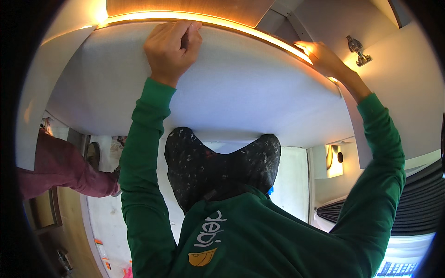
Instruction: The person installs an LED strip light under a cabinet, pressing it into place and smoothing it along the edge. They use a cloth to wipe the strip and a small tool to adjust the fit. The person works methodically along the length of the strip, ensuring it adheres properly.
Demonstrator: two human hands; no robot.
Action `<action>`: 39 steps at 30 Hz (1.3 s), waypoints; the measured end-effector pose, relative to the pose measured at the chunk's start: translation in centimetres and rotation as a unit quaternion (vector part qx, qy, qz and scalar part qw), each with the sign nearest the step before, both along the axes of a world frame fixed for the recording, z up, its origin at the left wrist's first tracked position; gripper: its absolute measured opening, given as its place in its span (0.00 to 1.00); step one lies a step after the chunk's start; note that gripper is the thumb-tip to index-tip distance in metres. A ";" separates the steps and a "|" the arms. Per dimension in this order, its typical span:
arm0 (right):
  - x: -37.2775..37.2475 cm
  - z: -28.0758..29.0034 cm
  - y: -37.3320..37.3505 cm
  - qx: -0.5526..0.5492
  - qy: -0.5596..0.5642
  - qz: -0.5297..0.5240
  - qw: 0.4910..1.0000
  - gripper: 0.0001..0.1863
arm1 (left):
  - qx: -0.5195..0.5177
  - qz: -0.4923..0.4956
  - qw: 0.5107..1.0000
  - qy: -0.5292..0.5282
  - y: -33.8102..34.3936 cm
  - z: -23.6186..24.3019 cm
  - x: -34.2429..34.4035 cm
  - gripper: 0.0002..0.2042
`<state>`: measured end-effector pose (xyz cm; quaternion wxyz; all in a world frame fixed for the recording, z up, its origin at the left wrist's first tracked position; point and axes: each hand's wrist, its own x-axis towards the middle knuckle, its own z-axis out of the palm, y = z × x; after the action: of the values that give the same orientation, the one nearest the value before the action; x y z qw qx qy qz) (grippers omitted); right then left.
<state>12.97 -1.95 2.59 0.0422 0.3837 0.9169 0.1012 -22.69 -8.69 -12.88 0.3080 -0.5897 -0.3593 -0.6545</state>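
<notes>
A long glowing light strip (222, 22) runs along the top edge of a pale, padded-looking panel (250, 92) in front of me. My left hand (174, 48) is closed at that edge, just below the strip, its fingers curled over; whatever is inside them is hidden. Farther right, my right hand (320, 58) has its fingers bent and pressed together on the strip, the tips partly lost in the glow. A wooden surface (190, 7) lies just beyond the strip. My knees (222, 171), in dark speckled trousers, are bent against the panel's lower part.
At right, a metal hinge (358, 51) is fixed to a pale cabinet panel (408, 78), with a dark pleated curtain (417, 194) below. A co-worker's leg (69, 167) in maroon trousers is at left, over a white floor (106, 217). A pale side wall (51, 60) borders the left.
</notes>
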 end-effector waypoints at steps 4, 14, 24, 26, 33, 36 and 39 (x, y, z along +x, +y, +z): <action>1.4 0.9 1.1 -0.074 0.000 -0.111 0.991 0.26 | -0.024 0.018 1.000 -0.007 0.1 -0.1 0.4 0.07; -4.8 -0.4 3.5 -0.120 0.075 -0.031 0.990 0.27 | 0.039 0.001 0.999 0.014 0.2 -0.3 -0.3 0.08; -3.8 -1.2 4.7 -0.141 0.094 -0.031 0.985 0.24 | 0.054 -0.003 0.998 0.040 0.7 -0.6 -0.7 0.07; -0.4 -0.4 4.8 -0.119 0.071 -0.031 0.990 0.24 | 0.051 -0.003 0.998 0.041 0.6 -0.7 -0.9 0.07; 10.4 2.0 5.5 -0.091 -0.063 -0.199 0.974 0.16 | 0.086 -0.027 0.995 0.031 1.8 -0.5 -0.7 0.06; 10.4 2.7 7.0 -0.052 -0.207 -0.211 0.954 0.13 | 0.109 -0.042 0.993 0.030 1.4 0.0 -0.4 0.06; 8.9 2.4 4.8 0.215 0.102 -0.006 0.971 0.09 | 0.035 -0.034 0.998 0.040 0.4 0.0 -0.3 0.07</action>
<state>21.82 2.82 4.95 -0.1341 0.3973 0.8710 0.2559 -22.99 -8.31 -12.85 0.3196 -0.6163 -0.3033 -0.6527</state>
